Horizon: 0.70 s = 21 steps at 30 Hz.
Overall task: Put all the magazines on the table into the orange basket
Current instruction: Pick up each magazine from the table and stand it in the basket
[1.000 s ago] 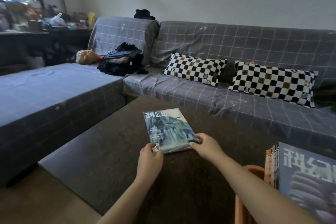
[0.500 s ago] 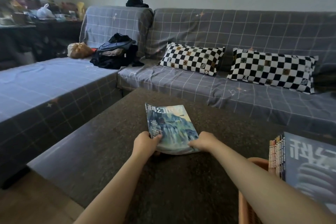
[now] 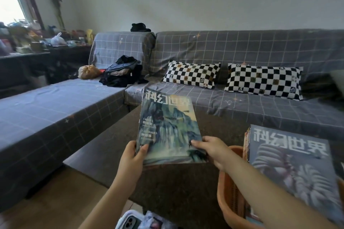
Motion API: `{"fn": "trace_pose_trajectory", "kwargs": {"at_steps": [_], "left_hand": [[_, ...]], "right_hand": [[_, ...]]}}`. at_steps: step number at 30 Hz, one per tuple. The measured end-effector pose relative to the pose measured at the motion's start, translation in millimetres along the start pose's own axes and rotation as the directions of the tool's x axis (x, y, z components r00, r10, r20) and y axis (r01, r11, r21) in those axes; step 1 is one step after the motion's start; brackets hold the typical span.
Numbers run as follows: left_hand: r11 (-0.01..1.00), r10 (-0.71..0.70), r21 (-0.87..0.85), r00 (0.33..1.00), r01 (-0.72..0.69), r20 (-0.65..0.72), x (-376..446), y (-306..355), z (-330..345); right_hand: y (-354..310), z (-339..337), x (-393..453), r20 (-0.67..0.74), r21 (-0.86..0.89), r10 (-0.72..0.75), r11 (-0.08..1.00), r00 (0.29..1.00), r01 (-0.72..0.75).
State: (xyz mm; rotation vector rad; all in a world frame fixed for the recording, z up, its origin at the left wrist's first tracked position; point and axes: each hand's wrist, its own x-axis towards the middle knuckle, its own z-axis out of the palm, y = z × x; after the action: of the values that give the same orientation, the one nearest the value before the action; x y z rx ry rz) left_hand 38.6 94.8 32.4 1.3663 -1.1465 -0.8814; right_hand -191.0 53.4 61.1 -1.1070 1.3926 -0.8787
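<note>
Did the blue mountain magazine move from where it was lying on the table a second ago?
Yes. The magazine has come up off the dark table, with its far end tilted up in front of the sofa seat, held by the left hand and the right hand.

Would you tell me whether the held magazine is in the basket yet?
Not yet: both hands hold the magazine above the table, left of the basket.

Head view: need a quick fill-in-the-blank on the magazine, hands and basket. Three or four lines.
1. The magazine with the mountain cover is gripped by ____ hands.
2. The left hand and the right hand hold it by its ____ edge.
3. The orange basket stands to the ____ of the held magazine.
4. The basket already holds ____.

Missing words: both; near; right; magazines
</note>
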Motion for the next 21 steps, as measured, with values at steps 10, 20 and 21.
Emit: {"fn": "trace_pose_trajectory", "kwargs": {"at_steps": [10, 20, 21], "left_hand": [[0.980, 0.064, -0.195, 0.985, -0.032, 0.160, -60.2, 41.3, 40.4], [0.985, 0.000, -0.161, 0.923, 0.066, 0.384, -106.3, 49.8, 141.3], [0.990, -0.008, -0.127, 0.918, 0.064, 0.397, -110.3, 49.3, 151.1]], "right_hand": [[2.3, -56.9, -110.2, -0.170, 0.219, -0.208, 0.945, 0.963, 0.243], [50.8, -145.2, -163.9, -0.439, 0.234, -0.138, 0.936, 0.888, 0.261], [57.2, -152.9, -167.1, -0.459, 0.226, -0.128, 0.940, 0.879, 0.255]]}}
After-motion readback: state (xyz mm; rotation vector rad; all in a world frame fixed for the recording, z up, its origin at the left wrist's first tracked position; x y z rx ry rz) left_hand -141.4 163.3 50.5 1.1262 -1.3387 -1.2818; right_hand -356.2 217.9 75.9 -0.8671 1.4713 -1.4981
